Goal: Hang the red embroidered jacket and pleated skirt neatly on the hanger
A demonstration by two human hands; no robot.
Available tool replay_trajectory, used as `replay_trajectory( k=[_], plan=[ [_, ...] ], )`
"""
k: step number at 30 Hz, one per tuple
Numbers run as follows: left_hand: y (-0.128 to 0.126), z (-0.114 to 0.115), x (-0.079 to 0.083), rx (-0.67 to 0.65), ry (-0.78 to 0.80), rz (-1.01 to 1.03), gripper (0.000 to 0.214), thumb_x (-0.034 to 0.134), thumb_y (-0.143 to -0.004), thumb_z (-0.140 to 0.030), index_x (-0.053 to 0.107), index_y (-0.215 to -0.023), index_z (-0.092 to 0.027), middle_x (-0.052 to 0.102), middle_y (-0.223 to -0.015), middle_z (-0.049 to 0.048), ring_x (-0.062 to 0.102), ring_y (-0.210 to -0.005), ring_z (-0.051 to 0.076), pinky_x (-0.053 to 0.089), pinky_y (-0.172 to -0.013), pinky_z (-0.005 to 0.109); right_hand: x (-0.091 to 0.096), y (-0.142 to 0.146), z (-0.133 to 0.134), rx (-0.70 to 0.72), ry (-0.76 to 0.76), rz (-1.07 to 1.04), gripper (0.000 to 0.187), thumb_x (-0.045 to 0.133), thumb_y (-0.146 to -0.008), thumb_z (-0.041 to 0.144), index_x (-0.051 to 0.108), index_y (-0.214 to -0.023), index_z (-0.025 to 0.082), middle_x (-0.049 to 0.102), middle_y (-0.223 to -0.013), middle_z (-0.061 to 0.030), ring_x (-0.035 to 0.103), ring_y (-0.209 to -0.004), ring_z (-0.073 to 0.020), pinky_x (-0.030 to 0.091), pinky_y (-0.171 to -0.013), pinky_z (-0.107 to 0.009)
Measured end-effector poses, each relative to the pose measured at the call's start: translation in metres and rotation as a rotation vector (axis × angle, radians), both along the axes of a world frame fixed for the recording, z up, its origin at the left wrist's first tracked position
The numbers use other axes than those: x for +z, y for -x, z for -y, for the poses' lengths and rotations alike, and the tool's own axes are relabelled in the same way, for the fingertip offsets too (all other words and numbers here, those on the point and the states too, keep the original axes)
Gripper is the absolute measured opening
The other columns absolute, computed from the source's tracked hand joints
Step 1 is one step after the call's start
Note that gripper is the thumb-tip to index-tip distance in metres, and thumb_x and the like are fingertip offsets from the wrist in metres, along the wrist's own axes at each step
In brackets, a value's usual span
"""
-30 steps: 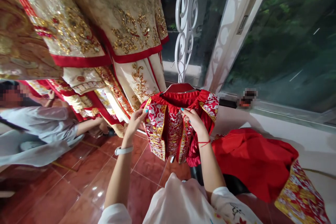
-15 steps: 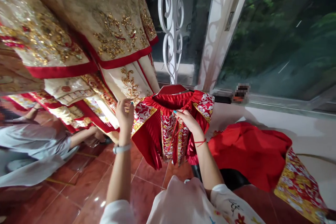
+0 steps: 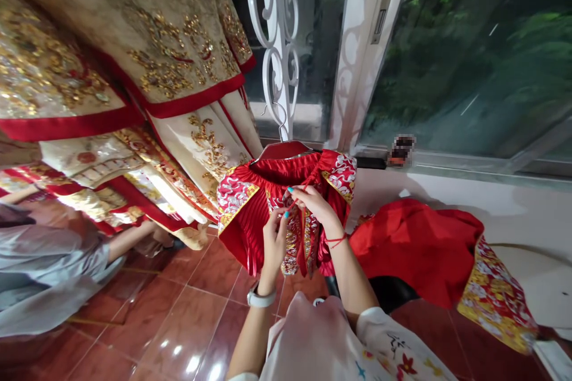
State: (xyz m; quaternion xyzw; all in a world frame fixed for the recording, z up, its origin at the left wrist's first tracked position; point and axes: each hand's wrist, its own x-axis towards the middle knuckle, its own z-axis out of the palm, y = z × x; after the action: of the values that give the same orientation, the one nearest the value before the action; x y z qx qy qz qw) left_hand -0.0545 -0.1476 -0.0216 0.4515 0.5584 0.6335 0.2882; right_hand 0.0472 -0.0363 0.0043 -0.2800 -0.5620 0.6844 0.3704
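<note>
A red pleated skirt-like garment (image 3: pixel 243 232) with embroidered panels hangs from a wire hanger (image 3: pixel 281 125) in front of me. A thin red cord (image 3: pixel 295 201) runs at the middle of its gathered top edge. My right hand (image 3: pixel 315 205) pinches the cord between thumb and fingers. Just below and to the left, my left hand (image 3: pixel 274 238) is closed, its thumb and fingertips pinched on the same cord. Both hands cover part of the embroidered front panel (image 3: pixel 292 244).
Cream costumes (image 3: pixel 179 41) with gold sequins hang at left. A white scrolled metal stand (image 3: pixel 277 41) rises beside the window (image 3: pixel 447 71). Red cloth (image 3: pixel 415 250) with an embroidered edge lies at right over something black. At far left another person (image 3: pixel 53 256) sits low.
My left hand has moved right and down from the garment's left side to the cord beside my right hand. My right hand stays on the cord. The view has shifted slightly.
</note>
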Motion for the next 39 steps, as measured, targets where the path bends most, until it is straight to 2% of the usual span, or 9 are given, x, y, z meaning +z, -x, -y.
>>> replay_trajectory(
  k=[4,7,14,18,21,24,26,33,39],
  plan=[
    [0.010,0.001,0.004,0.023,-0.015,0.043,0.025,0.062,-0.088,-0.044,0.066,-0.089,-0.020,0.047,-0.060,-0.0048,0.037,-0.052,0.011,0.029,-0.051,0.022,0.004,-0.005,0.003,0.044,-0.077,0.044,0.041,0.071,-0.075,0.058,0.072,-0.078,0.018,0.034,-0.056,0.0068,0.026,-0.054,-0.0090,0.018,-0.049,-0.025],
    [0.010,-0.002,0.007,0.012,0.002,0.034,0.027,0.064,-0.086,-0.047,0.066,-0.088,-0.020,0.047,-0.058,-0.0052,0.038,-0.050,0.011,0.028,-0.050,0.022,0.009,-0.012,0.004,0.001,-0.141,0.095,0.041,0.069,-0.077,0.057,0.074,-0.080,0.016,0.035,-0.055,0.0067,0.031,-0.055,-0.0094,0.022,-0.052,-0.025],
    [0.035,-0.018,0.015,-0.047,0.066,-0.234,0.026,0.059,-0.088,-0.041,0.068,-0.093,-0.018,0.049,-0.057,-0.0046,0.040,-0.052,0.012,0.030,-0.053,0.023,0.012,-0.016,0.007,-0.255,-0.373,0.216,0.034,0.060,-0.089,0.046,0.071,-0.072,0.019,0.056,-0.062,-0.0003,0.049,-0.062,-0.0151,0.033,-0.063,-0.028],
    [0.044,-0.029,0.018,-0.044,0.117,-0.376,0.024,0.057,-0.086,-0.037,0.069,-0.089,-0.017,0.064,-0.070,0.0022,0.054,-0.062,0.016,0.040,-0.062,0.026,0.016,-0.015,0.013,-0.352,-0.553,0.428,0.032,0.053,-0.097,0.034,0.064,-0.070,0.021,0.064,-0.068,-0.0033,0.058,-0.067,-0.0185,0.036,-0.066,-0.028],
    [0.040,-0.039,0.021,-0.192,0.108,-0.342,0.032,0.056,-0.088,-0.043,0.071,-0.097,-0.015,0.073,-0.090,0.0091,0.065,-0.083,0.023,0.048,-0.076,0.031,0.023,-0.015,0.018,-0.374,-0.621,0.592,0.029,0.047,-0.101,0.028,0.065,-0.078,0.021,0.071,-0.080,-0.0063,0.065,-0.077,-0.0207,0.038,-0.070,-0.027],
    [0.030,-0.052,0.022,-0.380,0.097,-0.183,0.042,0.055,-0.089,-0.051,0.068,-0.108,-0.016,0.073,-0.100,0.0089,0.066,-0.096,0.024,0.050,-0.088,0.033,0.030,-0.016,0.022,-0.366,-0.675,0.761,0.030,0.044,-0.103,0.025,0.065,-0.082,0.019,0.073,-0.083,-0.0075,0.068,-0.080,-0.0209,0.038,-0.069,-0.026],
    [0.024,-0.061,0.022,-0.416,0.099,-0.044,0.044,0.059,-0.087,-0.055,0.067,-0.106,-0.016,0.072,-0.100,0.0072,0.065,-0.098,0.022,0.050,-0.090,0.032,0.035,-0.017,0.024,-0.354,-0.707,0.880,0.032,0.042,-0.104,0.024,0.065,-0.082,0.019,0.073,-0.082,-0.0078,0.069,-0.079,-0.0208,0.038,-0.067,-0.027],
    [0.010,-0.077,0.035,-0.368,0.223,0.152,0.040,0.073,-0.078,-0.053,0.056,-0.081,-0.017,0.058,-0.069,-0.0030,0.058,-0.063,0.012,0.050,-0.062,0.024,0.050,-0.021,0.030,-0.246,-0.776,1.166,0.031,0.038,-0.103,0.020,0.069,-0.100,0.018,0.077,-0.096,-0.0099,0.072,-0.088,-0.0230,0.041,-0.069,-0.028],
    [0.003,-0.077,0.057,-0.300,0.341,-0.001,0.037,0.070,-0.085,-0.047,0.048,-0.074,-0.020,0.051,-0.056,-0.0058,0.051,-0.045,0.011,0.041,-0.042,0.022,0.058,-0.020,0.035,-0.189,-0.791,1.256,0.037,0.032,-0.106,0.024,0.067,-0.111,0.017,0.077,-0.102,-0.0126,0.074,-0.092,-0.0257,0.046,-0.074,-0.030]
  ],
)
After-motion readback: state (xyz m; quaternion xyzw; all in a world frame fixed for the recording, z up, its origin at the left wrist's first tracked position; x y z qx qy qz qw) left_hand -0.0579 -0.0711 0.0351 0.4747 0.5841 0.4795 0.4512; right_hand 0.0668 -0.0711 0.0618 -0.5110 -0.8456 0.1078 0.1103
